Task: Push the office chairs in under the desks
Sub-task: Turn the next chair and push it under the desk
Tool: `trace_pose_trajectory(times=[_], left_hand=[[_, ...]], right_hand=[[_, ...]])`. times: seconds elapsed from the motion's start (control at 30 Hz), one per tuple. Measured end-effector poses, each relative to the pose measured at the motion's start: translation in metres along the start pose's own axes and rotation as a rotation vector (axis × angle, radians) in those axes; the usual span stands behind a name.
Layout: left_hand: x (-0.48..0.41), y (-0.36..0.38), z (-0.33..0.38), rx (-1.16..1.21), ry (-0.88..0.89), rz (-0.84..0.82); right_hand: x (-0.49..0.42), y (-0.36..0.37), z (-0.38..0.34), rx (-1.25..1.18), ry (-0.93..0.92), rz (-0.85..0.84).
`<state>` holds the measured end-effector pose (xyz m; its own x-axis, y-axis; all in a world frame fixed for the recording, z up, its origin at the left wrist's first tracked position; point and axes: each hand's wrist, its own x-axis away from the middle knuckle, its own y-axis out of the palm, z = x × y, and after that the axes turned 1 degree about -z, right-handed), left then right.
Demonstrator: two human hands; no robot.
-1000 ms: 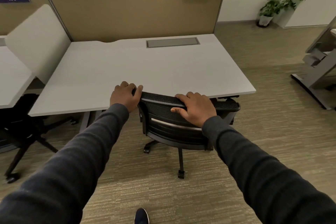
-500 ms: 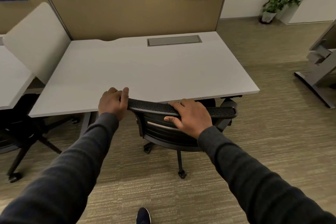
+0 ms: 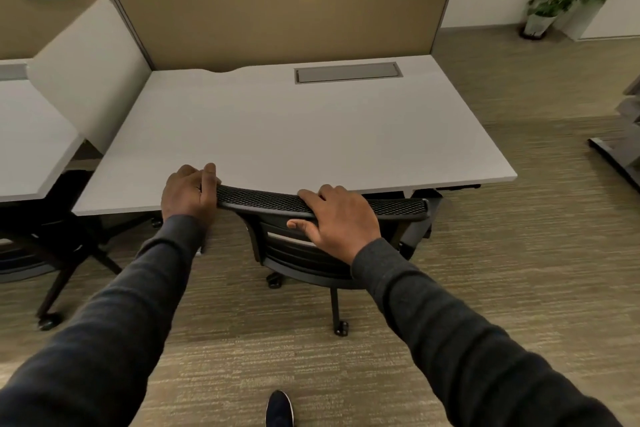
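Gripping the mesh backrest (image 3: 263, 199) top, left hand (image 3: 187, 192) wraps its corner, right hand (image 3: 337, 218) clasps mid-rail. Chair seat mostly under desk 140 (image 3: 294, 135), backrest touching the edge; nearly done here. Neighbouring chair (image 3: 41, 239) sits partly out, probably next.

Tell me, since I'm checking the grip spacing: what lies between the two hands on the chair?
In the head view, only a bare stretch of the chair's black mesh top edge lies between the left hand and the right hand.
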<state>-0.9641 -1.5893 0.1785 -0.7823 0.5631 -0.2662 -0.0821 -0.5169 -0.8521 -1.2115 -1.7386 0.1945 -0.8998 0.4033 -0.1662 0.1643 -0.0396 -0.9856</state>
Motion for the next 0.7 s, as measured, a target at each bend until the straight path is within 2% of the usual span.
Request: trace_pose_trajectory(times=[0.3,0.7], left_hand=[[-0.013,0.001,0.018,-0.041,-0.044,0.026],[-0.013,0.012,0.056,-0.15,0.002,-0.026]], right_hand=[[-0.019,-0.003,0.026,-0.05,-0.002,-0.009],[-0.011,-0.007,0.062,-0.108,0.063,-0.02]])
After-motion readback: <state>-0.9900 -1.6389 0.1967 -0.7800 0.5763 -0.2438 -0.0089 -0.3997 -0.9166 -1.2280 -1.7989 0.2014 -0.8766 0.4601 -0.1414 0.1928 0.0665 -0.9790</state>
